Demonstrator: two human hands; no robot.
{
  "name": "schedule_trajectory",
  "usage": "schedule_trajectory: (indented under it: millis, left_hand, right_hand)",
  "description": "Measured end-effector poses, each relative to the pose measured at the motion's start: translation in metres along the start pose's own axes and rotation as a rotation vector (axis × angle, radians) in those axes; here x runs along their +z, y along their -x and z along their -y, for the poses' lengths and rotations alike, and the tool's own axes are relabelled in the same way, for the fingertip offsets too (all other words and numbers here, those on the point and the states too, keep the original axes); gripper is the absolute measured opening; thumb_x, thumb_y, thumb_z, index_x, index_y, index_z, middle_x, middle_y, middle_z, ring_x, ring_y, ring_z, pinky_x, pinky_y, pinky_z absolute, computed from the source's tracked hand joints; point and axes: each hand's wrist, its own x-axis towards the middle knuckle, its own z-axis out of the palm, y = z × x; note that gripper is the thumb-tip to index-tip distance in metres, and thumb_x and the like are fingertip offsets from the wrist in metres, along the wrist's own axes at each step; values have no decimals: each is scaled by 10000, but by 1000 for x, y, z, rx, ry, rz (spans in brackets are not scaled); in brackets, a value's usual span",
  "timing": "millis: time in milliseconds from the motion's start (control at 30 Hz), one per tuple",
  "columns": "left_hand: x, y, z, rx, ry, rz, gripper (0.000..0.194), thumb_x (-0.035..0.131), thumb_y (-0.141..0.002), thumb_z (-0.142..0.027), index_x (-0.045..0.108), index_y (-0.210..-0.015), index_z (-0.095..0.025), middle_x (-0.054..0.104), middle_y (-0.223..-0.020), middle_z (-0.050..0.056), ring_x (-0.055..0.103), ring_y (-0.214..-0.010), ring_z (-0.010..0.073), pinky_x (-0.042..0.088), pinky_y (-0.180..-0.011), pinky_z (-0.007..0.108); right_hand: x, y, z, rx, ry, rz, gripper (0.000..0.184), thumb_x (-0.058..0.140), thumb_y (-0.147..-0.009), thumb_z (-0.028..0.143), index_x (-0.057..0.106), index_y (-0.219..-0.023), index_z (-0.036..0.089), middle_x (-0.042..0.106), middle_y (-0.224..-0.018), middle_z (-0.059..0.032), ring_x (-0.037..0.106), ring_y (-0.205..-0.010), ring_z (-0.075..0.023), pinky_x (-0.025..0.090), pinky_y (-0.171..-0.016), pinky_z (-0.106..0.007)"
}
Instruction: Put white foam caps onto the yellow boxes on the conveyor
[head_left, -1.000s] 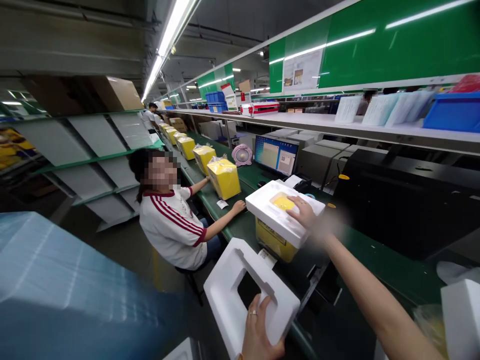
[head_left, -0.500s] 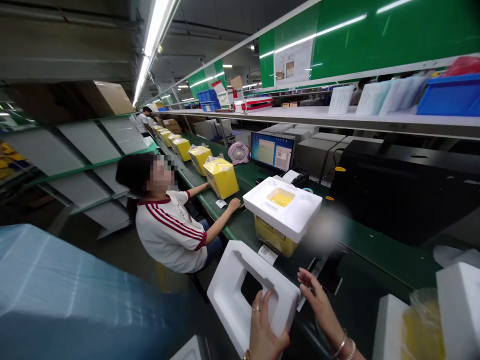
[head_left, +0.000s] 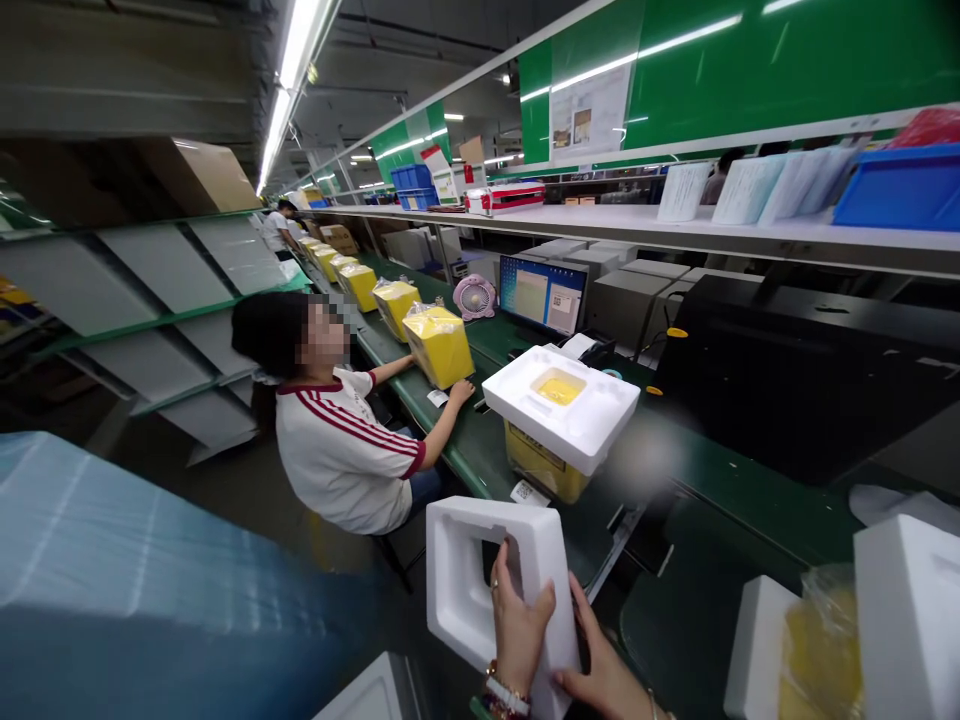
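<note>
"White foam frame [head_left: 487,520] in both grips, is that how it reads on your screen?"

"That's how I read it from here. I have the frame standing nearly on end, just this side of the green counter [head_left: 480,470], with a rectangular window through its middle."

"How is each grip set?"

"Both are closed on it. My left grip [head_left: 519,625] wraps the lower part, a ring and beaded bracelets showing, its fingers reaching up to the window's lower edge. My right grip [head_left: 600,680] clamps the lower right edge from the side."

"What's nearest beyond them?"

"A yellow carton [head_left: 544,465] with a foam cap [head_left: 570,425] sitting on top, a square well in the cap showing yellow, and a barcode label [head_left: 529,493] just beside its foot on the counter."

"Anyone else there?"

"A seated co-worker [head_left: 345,460] in a white shirt with red stripes, one hand [head_left: 461,392] just beside a plastic-wrapped yellow box [head_left: 439,345], and more yellow boxes lined up along the counter. Off to my right, a foam block [head_left: 907,620] stands by a yellow item in clear plastic [head_left: 821,650]."
</note>
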Motion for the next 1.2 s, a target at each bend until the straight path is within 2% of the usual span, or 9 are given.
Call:
schedule_trajectory:
  millis: [133, 233, 367, 533, 700, 900, 967, 1100, 1200]
  left_hand:
    - [13, -1, -11, -39, -40, -46, 819, 607, -774, -371, 234, -1450, -97, 321, -1470, 204, 287, -1385, 304, 285, -1145, 447]
    - [20, 2, -14, -15, -78, 67, 874, 630, -750, -432, 255, -1441, -51, 314, -1466, 230, 271, -1390, 327, 268, -1149, 471]
    - [6, -1, -9, 42, -62, 239, 694, 525, -833, -465, 361, -1405, -109, 387, -1443, 184, 339, -1364, 289, 299, -1135, 459]
    - [-41, -18, 40, 65, -298, -5, 615, 474, -837, -446, 468, -1336, -86, 425, -1407, 210, 342, -1351, 328, 281, -1131, 503]
    - [-50, -21, 104, -291, -179, 221, 802, 580, -737, -513, 425, -1350, -20, 529, -1310, 242, 478, -1256, 353, 377, -1070, 469]
    - [4, 0, 116, -309, 75, 372, 748, 686, -630, -586, 573, -1220, -141, 628, -1230, 131, 560, -1171, 307, 441, -1017, 388]
    - [17, 2, 116, -301, 68, 395, 737, 680, -638, -566, 572, -1224, -134, 623, -1241, 139, 560, -1172, 303, 430, -1028, 377]
    - [21, -7, 124, -306, -111, 402, 745, 576, -713, -530, 513, -1278, -49, 556, -1318, 194, 479, -1267, 313, 351, -1095, 399]
    - [12, -35, 125, -241, -222, 373, 751, 491, -765, -512, 461, -1317, -4, 476, -1387, 225, 409, -1325, 312, 297, -1128, 426]
  right_hand:
    - [3, -7, -7, 22, 132, -134, 1196, 765, -629, 454, -13, -1522, 295, 168, -1583, -51, 205, -1449, -232, 160, -1205, -403]
    - [-5, -17, -16, 41, 121, -275, 1156, 746, -632, 448, 32, -1525, 281, 147, -1587, -59, 212, -1446, -232, 168, -1206, -388]
    - [-33, -18, -35, 111, -257, -331, 1179, 760, -575, 470, 85, -1514, 237, 290, -1540, -120, 383, -1364, -286, 338, -1135, -432]
    - [-73, 15, -70, 348, -748, -391, 1082, 794, -597, 415, 203, -1479, 214, 643, -1238, -93, 596, -1154, -283, 487, -994, -416]
    - [-105, 44, -104, 451, -912, -440, 767, 790, -610, 421, 527, -1274, 143, 708, -1091, -99, 649, -1047, -296, 537, -924, -393]
    - [-148, 42, -141, 405, -162, -819, 786, 711, -510, 644, 614, -1105, 140, 660, -1171, -153, 529, -1217, -364, 379, -1103, -423]
    - [-155, 42, -151, 406, 83, -832, 872, 636, -528, 696, 591, -1159, 95, 610, -1234, -206, 476, -1266, -380, 315, -1141, -429]
    - [-147, 45, -147, 372, 387, -890, 1051, 461, -634, 734, 393, -1378, -5, 452, -1389, -260, 337, -1360, -394, 238, -1163, -485]
    - [-134, 39, -117, 180, 577, -938, 894, 372, -773, 650, 341, -1429, 43, 390, -1449, -211, 269, -1400, -349, 219, -1165, -498]
